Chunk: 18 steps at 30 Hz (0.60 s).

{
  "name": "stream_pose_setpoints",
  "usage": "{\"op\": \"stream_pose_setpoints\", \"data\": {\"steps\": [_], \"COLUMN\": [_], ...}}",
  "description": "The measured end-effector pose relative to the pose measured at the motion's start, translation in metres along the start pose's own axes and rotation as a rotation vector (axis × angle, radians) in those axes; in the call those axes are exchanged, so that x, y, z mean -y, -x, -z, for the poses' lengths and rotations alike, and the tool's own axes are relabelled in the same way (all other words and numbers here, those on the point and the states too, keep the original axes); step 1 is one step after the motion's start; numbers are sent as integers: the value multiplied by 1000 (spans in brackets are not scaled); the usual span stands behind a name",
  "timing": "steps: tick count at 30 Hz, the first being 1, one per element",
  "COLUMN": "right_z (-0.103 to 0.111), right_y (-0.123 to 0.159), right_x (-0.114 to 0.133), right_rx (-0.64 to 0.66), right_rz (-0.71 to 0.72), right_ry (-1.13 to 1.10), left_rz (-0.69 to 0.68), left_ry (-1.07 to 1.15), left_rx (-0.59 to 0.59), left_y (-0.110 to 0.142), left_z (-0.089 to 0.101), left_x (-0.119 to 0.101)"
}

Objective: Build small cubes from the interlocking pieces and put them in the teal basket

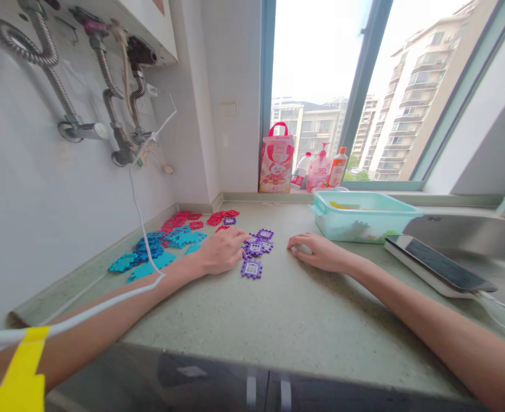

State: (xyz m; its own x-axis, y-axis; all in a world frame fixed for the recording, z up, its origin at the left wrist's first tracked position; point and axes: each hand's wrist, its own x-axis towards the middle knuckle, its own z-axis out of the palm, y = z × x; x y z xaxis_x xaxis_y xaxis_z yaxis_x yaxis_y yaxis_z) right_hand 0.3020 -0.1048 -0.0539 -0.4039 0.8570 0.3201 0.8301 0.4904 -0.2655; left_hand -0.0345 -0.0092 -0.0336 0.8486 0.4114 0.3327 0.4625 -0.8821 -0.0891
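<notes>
On the counter (244, 320), your left hand (223, 252), whose grip I can't tell, could brush purple tiles (256, 247) askew; your right hand (323, 253) curls, digits apart.

Both hands (222, 252) (319, 253) low and apart, right fingers (299, 237) loosely curled, left grip unclear.

From my end, reference is the teal tub (351, 220): translucent plastic, smooth, slight sheen. Under it, the countertop (218, 320) reads as speckled stone-like slab, smooth, low gloss. Left of tub I've got purple tiles (251, 269), matt, foam or plastic, can't tell which; blue tiles (182, 237) and red tiles (223, 217) farther left look similar. Right of tub: sink (454, 229), brushed-looking metal; phone (444, 266), glossy dark glass face. Behind tub: bottles (319, 171), smooth plastic. Far left: hoses (60, 91), ribbed shiny metal.
</notes>
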Motion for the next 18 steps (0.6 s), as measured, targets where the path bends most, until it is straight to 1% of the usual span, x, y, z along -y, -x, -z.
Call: {"op": "stream_pose_setpoints", "data": {"steps": [3,5,7,10,11,12,15,18], "right_z": [-2,-2,0,3,4,5,5,3], "right_y": [0,0,0,0,0,0,-2,-3], "right_x": [-1,0,2,5,6,6,6,4], "right_rx": [5,3,4,34,45,51,52,44], "right_rz": [-5,-9,-12,0,6,12,20,19], "right_ry": [25,34,37,47,52,58,73,70], "left_rz": [180,255,322,491,517,508,387,310], "left_ry": [-48,-106,-189,-306,-321,-319,-256,-205], "left_rx": [17,50,53,40,41,45,96,161], "left_y": [-10,-19,-30,-47,-52,-57,-70,-73], "left_z": [-9,-14,-18,-22,-24,-25,-29,-30], "left_x": [0,4,10,23,28,33,46,47]}}
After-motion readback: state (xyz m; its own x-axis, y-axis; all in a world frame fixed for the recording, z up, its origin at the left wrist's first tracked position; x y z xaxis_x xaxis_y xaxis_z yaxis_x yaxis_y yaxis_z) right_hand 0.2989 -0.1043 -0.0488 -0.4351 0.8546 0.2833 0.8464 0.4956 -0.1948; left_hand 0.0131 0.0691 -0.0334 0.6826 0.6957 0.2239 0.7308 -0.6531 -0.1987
